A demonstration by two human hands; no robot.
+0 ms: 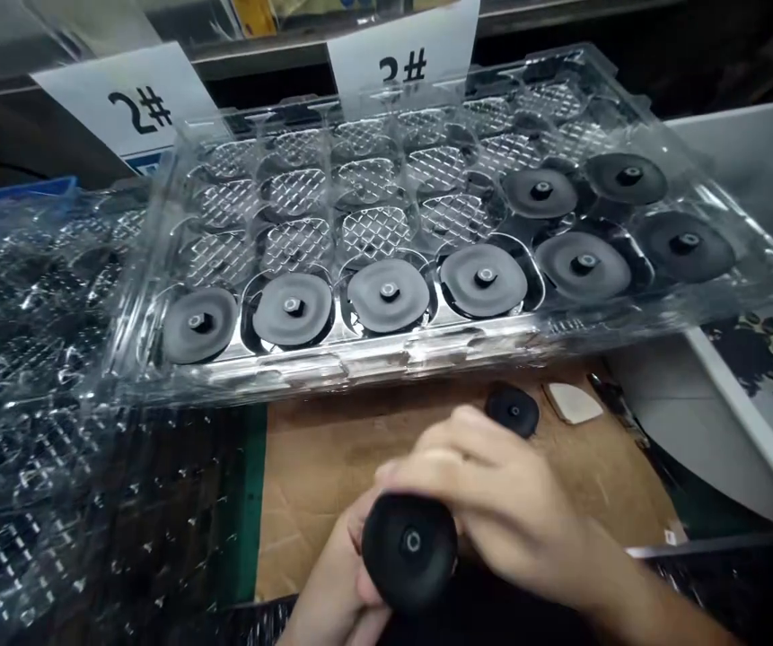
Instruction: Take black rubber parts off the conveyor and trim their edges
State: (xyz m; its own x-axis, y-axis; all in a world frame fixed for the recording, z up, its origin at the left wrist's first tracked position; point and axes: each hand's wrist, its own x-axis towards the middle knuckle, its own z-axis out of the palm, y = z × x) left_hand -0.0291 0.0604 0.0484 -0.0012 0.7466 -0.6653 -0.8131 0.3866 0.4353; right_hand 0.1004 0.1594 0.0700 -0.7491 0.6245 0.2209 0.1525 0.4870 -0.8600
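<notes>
Disc (410,549) at six o'clock, black, small hub toward the camera. Left hand (347,549) closed on it from eight o'clock, fingers partly hidden behind. Right hand (494,489) curled over its upper edge from two o'clock, blurred; cannot tell whether gripping or merely touching. Second disc (513,411) on cardboard (325,453), just past the right hand at one o'clock, pale wedge (575,404) beside it. Clear tray (359,366) at twelve, holding eight discs (388,296).
</notes>
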